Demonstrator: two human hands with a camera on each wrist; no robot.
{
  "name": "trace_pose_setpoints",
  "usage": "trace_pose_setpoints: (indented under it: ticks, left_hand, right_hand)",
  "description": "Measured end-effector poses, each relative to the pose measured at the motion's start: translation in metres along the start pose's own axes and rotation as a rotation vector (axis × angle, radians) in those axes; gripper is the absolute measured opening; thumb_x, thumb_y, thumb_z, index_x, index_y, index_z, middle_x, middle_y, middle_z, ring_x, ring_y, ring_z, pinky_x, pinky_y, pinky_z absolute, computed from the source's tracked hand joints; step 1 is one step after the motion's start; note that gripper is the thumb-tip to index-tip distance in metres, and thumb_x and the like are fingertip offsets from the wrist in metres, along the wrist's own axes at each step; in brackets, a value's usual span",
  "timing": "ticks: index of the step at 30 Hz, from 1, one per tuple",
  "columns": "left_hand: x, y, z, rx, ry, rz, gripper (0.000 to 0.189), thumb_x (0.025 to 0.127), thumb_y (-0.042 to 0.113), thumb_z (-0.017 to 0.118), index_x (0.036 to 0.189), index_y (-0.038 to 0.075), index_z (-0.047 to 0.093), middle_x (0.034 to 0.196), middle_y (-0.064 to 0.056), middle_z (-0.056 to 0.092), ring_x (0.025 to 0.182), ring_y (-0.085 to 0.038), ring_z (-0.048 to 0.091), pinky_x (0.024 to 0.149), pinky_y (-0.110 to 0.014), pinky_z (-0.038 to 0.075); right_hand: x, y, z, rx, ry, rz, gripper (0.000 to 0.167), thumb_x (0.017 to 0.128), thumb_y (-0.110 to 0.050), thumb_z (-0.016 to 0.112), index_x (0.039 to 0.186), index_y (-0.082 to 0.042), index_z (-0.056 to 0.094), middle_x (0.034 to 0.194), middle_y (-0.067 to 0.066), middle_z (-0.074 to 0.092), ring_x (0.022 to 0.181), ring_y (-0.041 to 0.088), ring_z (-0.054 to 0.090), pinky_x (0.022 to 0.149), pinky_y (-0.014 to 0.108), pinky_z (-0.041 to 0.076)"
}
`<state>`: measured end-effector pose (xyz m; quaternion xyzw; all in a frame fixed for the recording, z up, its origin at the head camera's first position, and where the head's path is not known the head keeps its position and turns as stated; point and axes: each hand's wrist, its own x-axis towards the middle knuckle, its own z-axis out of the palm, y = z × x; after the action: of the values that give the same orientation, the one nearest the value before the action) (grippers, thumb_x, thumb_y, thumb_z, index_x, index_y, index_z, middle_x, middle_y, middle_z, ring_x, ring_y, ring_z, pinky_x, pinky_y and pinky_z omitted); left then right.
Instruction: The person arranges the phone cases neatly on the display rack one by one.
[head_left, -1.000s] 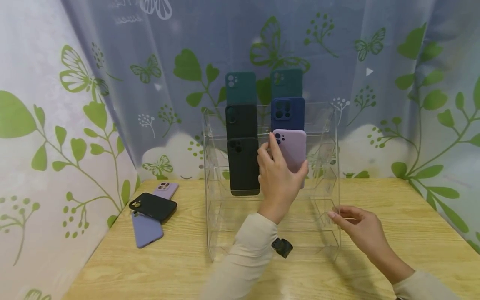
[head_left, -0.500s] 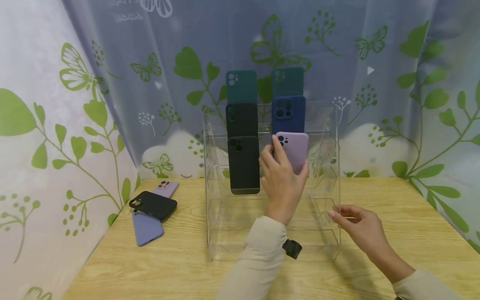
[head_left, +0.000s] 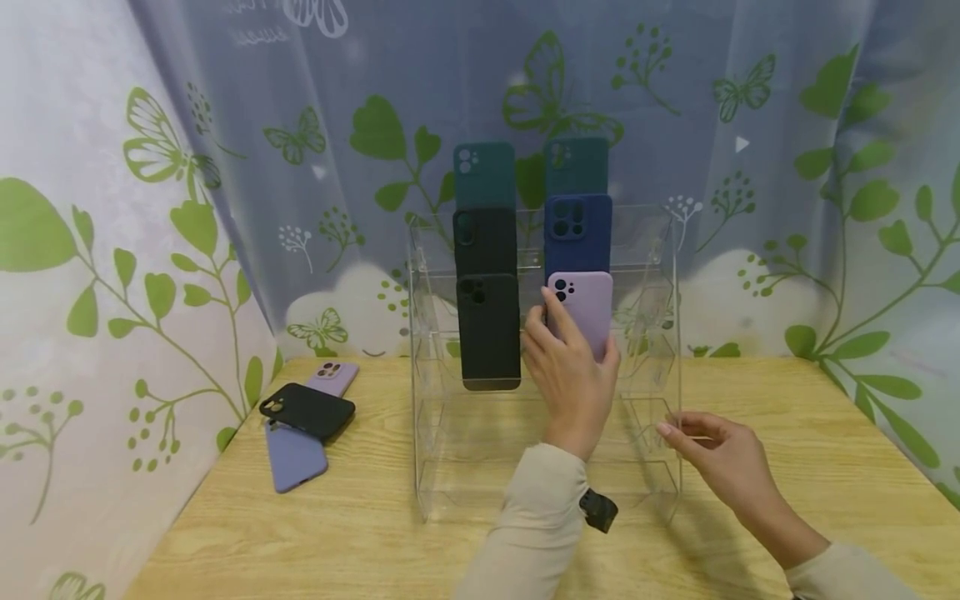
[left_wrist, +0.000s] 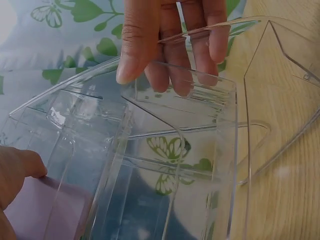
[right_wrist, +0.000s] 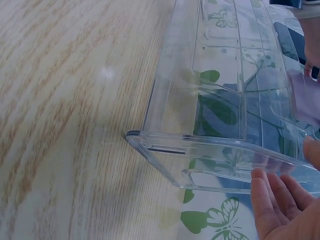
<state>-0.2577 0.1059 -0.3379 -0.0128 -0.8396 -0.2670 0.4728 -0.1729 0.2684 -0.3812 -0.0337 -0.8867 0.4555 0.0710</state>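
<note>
My left hand point(head_left: 572, 379) holds a lilac phone case point(head_left: 588, 312), thumb on its right edge and fingers on its left. The case stands in the right column of a clear acrylic display stand point(head_left: 678, 333), in front of a dark blue phone case point(head_left: 592, 237); my hand hides its lower end. My right hand point(head_left: 731, 467) grips the stand's right side panel, the thumb on one face and the fingers behind it, as the left wrist view shows. Beside the lilac case, a black phone case point(head_left: 489, 333) fills the left column at the same tier.
Higher on the stand are another black case point(head_left: 485, 242) and two teal cases, one being the left teal case point(head_left: 483, 179). A loose pile holds a black case point(head_left: 318, 412), a blue-violet case point(head_left: 296, 462) and a lilac case point(head_left: 341, 377) on the wooden table point(head_left: 262, 542).
My left hand has moved down and slightly right, lowering the lilac case, so more of the dark blue case shows above it. My right hand stays on the stand's side.
</note>
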Motion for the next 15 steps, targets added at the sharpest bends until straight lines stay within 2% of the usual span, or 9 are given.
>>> trace_pose_setpoints:
  ticks: [5, 15]
  left_hand:
    - [-0.0018, 0.0000, 0.0018, 0.000, 0.014, 0.000, 0.100, 0.071, 0.039, 0.082, 0.148, 0.000, 0.031, 0.128, -0.016, 0.040, 0.108, -0.028, 0.045, 0.086, -0.040, 0.045]
    - [-0.0020, 0.0004, 0.0003, -0.003, 0.012, -0.013, 0.101, 0.070, 0.041, 0.083, 0.147, -0.001, 0.033, 0.128, -0.015, 0.040, 0.108, -0.029, 0.045, 0.085, -0.041, 0.044]
  right_hand:
    - [0.0000, -0.0001, 0.0006, 0.008, 0.005, -0.003, 0.058, 0.092, -0.048, 0.060, 0.130, -0.004, 0.059, 0.123, 0.018, 0.062, 0.107, 0.032, 0.064, 0.081, 0.043, 0.054]
    - [0.0000, 0.0005, 0.0017, 0.011, 0.013, 0.007, 0.060, 0.091, -0.049, 0.060, 0.130, -0.004, 0.059, 0.121, 0.018, 0.063, 0.105, 0.031, 0.065, 0.079, 0.042, 0.055]
